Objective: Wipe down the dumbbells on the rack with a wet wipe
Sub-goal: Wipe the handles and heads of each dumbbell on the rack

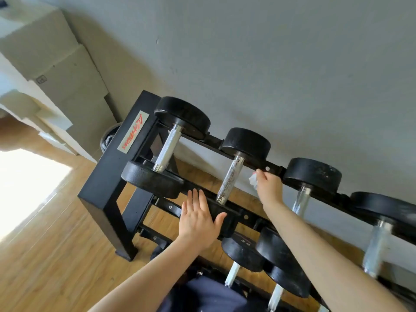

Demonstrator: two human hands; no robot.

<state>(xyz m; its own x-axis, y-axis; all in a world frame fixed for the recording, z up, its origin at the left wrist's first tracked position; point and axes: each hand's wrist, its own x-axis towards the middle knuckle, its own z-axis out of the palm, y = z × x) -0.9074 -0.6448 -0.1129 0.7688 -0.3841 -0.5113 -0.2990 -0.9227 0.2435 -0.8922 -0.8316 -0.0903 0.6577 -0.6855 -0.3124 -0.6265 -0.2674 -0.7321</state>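
Running along the end panel of the black steel dumbbell rack (105,188) is a pale rectangular sticker (133,131) with red slanted lettering, too blurred and tilted to read with any certainty. One of the lower-tier black round dumbbell heads (242,251) carries faint raised marks that cannot be made out either. On the top tier, four black round-headed dumbbells with chrome knurled handles lie across the two rails: the leftmost dumbbell (167,149), the second dumbbell (231,176) with a speckled, worn handle, the third dumbbell (302,194) and a fourth dumbbell (380,235) blurred at the right edge. The right hand (269,188) pinches a crumpled white wet wipe (253,180) between thumb and fingers; the wipe pokes out on the hand's left side, in the gap between the second and third dumbbells, near the second one's handle and just below the rear rail, and whether it touches anything cannot be told. The left hand (199,218) lies flat with straight fingers on the front rail, grasping nothing, its thumb spread toward the near end of the second dumbbell. Brown cardboard boxes (58,64) stand stacked against the grey wall (270,52), on the wooden plank floor (56,255).
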